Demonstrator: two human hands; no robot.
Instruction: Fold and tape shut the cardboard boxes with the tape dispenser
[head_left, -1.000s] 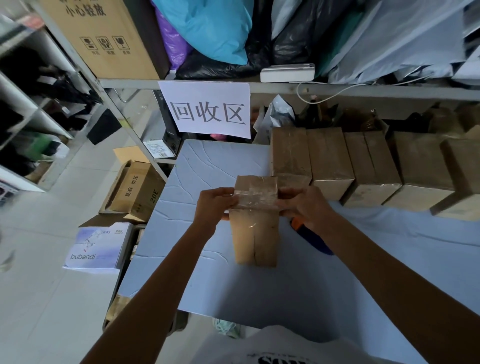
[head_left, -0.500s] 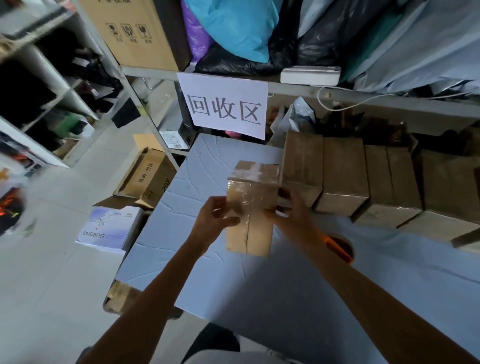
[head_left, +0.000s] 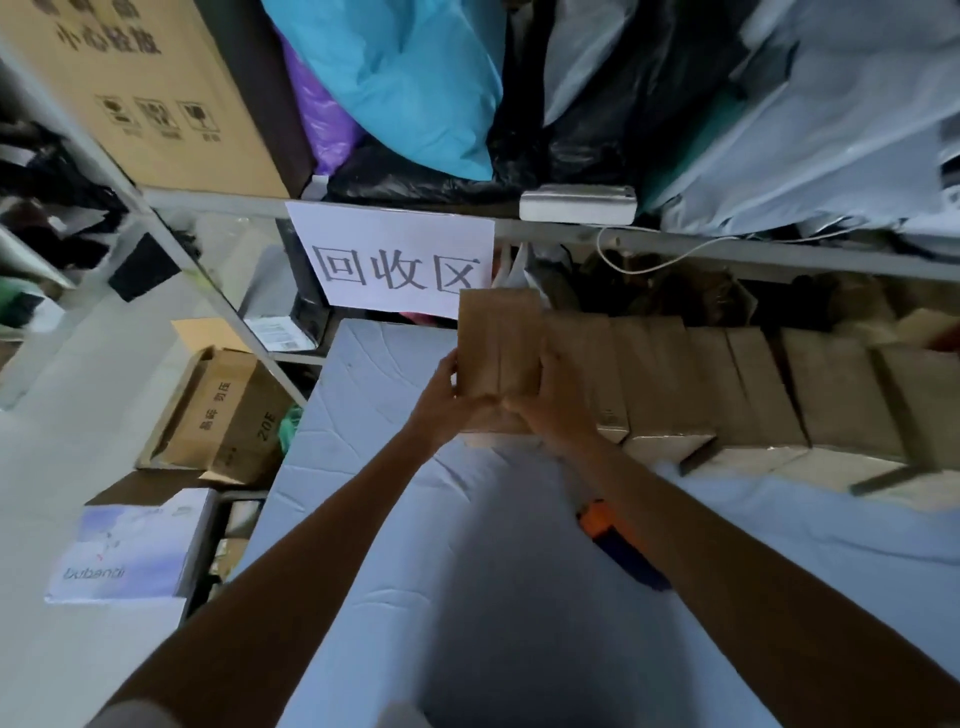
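Held item: one taped cardboard box (head_left: 498, 353), long side running away from the person. It sits at the far edge of the table (head_left: 395, 519), which has a pale blue cover. The box's far end overlaps the lower right corner of the white paper sign (head_left: 395, 260) hung from the shelf rail.

Left hand (head_left: 447, 400): clamped against the box's left face at the near end, fingers wrapped on the cardboard.

Right hand (head_left: 556, 400): clamped against the box's right face at the near end, sitting between this box and the first of the row of boxes (head_left: 753, 395). The two hands almost meet at the near edge. The hands hide the underside, so it cannot be told whether the box rests on the table or is lifted.

Position relative to the row: the held box is at the row's left end, just beside its first box.

Tape dispenser (head_left: 618, 540): orange and dark blue, lying on the table partly under the right forearm, well apart from both hands.

Surroundings: a white power strip (head_left: 576, 203) lies on the shelf above, with a large printed carton (head_left: 140, 98) to its left. On the floor to the left are an open brown carton (head_left: 223, 415) and a white "bubandi" box (head_left: 130, 551).
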